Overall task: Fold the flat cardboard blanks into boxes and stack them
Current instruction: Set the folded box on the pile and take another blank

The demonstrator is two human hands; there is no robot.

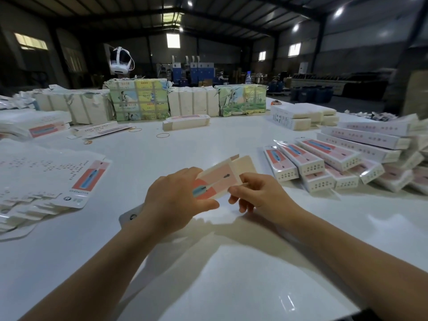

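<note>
Both hands hold one pink-and-white cardboard blank (220, 179) just above the white table (162, 158), near its middle. My left hand (176, 200) grips its near left end, thumb underneath. My right hand (257, 193) pinches its right edge. A plain beige flap sticks up at the blank's far end. A pile of flat blanks (41, 181) lies at the left. Folded boxes (324, 163) lie in rows and stacks at the right.
Strapped bundles of cardboard (139, 100) line the far side of the table. A small stack of blanks (186, 122) and several rubber bands (162, 135) lie mid-table. White box stacks (301, 117) sit far right. A white headset (120, 59) stands behind the bundles.
</note>
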